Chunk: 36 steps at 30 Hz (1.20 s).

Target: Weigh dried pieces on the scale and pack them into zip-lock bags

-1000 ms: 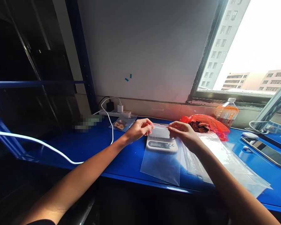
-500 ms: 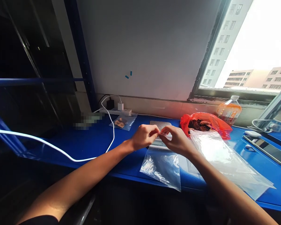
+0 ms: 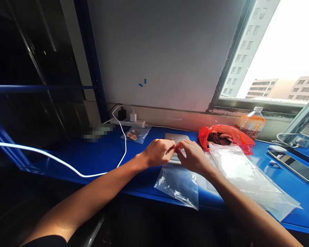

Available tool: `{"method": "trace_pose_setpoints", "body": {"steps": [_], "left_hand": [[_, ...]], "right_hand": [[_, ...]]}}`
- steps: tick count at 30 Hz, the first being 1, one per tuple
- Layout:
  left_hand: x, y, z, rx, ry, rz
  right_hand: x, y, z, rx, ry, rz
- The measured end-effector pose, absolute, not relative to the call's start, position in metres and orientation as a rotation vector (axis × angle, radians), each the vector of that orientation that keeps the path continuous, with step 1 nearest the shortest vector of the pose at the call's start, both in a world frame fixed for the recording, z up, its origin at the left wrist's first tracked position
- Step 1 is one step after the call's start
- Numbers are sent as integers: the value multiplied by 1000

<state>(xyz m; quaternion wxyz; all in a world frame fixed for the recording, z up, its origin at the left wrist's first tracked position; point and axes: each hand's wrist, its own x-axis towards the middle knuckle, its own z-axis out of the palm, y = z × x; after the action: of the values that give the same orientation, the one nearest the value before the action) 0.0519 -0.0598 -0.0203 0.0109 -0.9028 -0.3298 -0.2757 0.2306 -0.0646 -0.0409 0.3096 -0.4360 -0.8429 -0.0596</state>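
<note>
Pinching the bag, scale at twelve o'clock, left hand and right hand seemingly work its mouth, next needing even tension.

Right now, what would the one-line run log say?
left hand: pinching clear plastic bag | right hand: pinching same bag | scale: partly hidden behind hands | right side: clear bag stack, red plastic bag

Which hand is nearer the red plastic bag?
Right: the right hand is just left and in front of the red plastic bag; the left hand is farther left.
</note>
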Motion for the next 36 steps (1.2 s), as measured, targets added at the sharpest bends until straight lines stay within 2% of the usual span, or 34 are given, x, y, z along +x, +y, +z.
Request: {"method": "trace_pose_setpoints", "body": {"steps": [3,7,17,27,36], "left_hand": [[50,-59,-17,-2790,-973,-664],[47,-58,-12,-2835,-960,-633],[35,-56,-1,-2829,-811,-967],[15,-57,19,-2826,-829,-1339],[11,-56,23,-2832,-909,-1442]], "right_hand": [[230,-64,-45,-1135,-2290,-214],[231,-62,-47,-1082,-2310,-187],[239,-60,-37,-1061,-2232,-155],[256,-60,-19,-1032,-2015,169],[266,-65,-8,-1100,-1909,317]]}}
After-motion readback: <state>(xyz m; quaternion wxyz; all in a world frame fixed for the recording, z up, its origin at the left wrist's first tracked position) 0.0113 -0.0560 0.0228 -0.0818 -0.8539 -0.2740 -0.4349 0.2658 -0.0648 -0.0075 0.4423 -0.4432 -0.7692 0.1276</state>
